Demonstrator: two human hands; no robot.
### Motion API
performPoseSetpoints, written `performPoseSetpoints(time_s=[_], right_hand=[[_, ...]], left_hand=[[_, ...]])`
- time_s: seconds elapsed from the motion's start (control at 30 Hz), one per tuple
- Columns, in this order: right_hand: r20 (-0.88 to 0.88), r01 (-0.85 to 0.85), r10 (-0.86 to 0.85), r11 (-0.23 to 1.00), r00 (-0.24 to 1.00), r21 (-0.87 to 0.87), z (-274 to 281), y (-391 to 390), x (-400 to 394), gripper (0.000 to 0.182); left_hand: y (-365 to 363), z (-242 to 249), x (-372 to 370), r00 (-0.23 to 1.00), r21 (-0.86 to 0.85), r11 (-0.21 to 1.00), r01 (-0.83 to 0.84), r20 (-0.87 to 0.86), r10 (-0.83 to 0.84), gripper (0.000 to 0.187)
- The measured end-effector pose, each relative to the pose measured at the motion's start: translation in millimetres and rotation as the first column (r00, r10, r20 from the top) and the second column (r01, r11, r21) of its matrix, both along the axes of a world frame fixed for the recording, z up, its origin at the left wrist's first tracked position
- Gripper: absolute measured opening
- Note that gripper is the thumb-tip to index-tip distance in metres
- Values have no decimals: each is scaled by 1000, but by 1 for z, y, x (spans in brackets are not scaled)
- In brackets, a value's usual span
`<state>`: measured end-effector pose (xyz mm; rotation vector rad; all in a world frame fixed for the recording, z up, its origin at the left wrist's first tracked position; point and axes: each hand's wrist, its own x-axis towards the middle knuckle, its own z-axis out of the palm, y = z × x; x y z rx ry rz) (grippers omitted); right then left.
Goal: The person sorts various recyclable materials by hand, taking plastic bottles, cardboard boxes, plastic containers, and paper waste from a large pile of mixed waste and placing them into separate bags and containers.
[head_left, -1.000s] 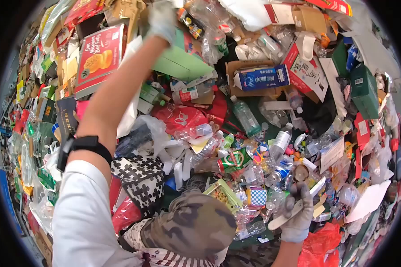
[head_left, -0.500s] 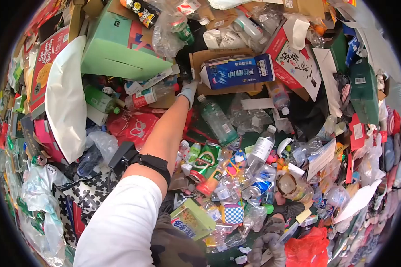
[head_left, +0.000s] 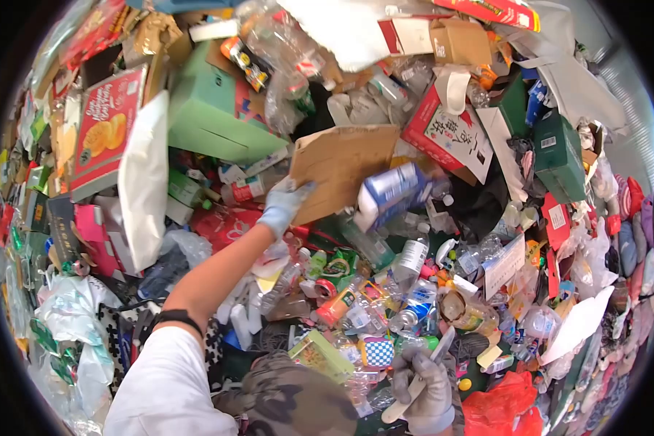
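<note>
My left hand [head_left: 283, 206], in a pale glove, is closed on the lower left edge of a brown cardboard piece [head_left: 345, 167], which is lifted and tilted over the heap. Just right of the cardboard, a blue box [head_left: 393, 190] is blurred and tilted, apart from my hand. My right hand [head_left: 425, 392], in a grey glove, is low in the view with its fingers wrapped round a knife [head_left: 441, 346]. The blade points up and a pale handle end shows below. Close to it lie plastic bottles and a blue-and-white checked item [head_left: 377, 352].
Mixed waste surrounds me: a green box [head_left: 218, 109], a red and white box [head_left: 447, 134], clear bottles [head_left: 412, 254] and a light green carton [head_left: 323, 356]. A red plastic bag [head_left: 505, 403] lies right of my right hand. My camouflage-covered knee [head_left: 290, 396] shows below.
My left hand has pulled the cardboard up and towards me; the blue box that lay on it has tipped to the right. My right hand has risen with the knife. The view has shifted.
</note>
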<state>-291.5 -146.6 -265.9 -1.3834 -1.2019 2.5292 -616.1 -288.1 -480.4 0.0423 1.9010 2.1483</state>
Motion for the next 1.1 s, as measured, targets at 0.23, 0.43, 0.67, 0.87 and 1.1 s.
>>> performPoseSetpoints(time_s=[0.23,0.43,0.67,0.87,1.1], right_hand=[[-165,-240,285,939,944,246,10,-20,-14,30],[-137,-371,407,900,903,228,-36,-42,-31,17],[-98,-427,453,880,886,208,-50,-78,-16,17],[-39,-419,432,890,901,178,-73,-79,-13,18],[49,-424,445,806,894,412,-47,-46,6,18]], left_hand=[[-179,115,75,986,-253,962,-99,-153,61,25],[-498,206,143,848,-294,805,-515,-311,429,26],[-859,310,598,-155,-423,-443,-791,-562,812,31],[-841,268,630,-91,-668,-689,-282,-696,712,34],[-484,273,242,582,-541,300,-786,-811,61,40]])
